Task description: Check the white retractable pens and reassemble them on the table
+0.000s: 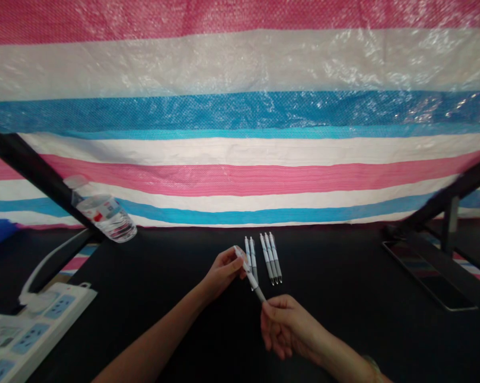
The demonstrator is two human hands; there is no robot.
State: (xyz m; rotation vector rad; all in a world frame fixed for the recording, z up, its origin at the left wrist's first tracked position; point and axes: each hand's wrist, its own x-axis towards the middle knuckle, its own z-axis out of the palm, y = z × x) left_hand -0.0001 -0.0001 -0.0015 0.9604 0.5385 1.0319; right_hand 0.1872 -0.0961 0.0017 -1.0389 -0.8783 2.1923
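A white pen with a grey grip [248,272] is held at a slant between my two hands. Near its upper end, my left hand [223,274] pinches it between thumb and fingers. At its lower, grey end, my right hand [284,325] grips it with thumb and forefinger, the other fingers curled below. Just behind the held pen, a pair of similar pens [253,254] lies on the black table, partly covered by it and by my left fingers. Slightly to their right, three more white and grey pens [271,258] lie side by side.
The black table [176,346] ends at a striped plastic sheet [240,181]. A clear bottle [108,215] leans near a dark frame bar at left. A white power strip [44,324] with a plugged-in cable occupies the lower left. On the right lies a dark phone [429,276].
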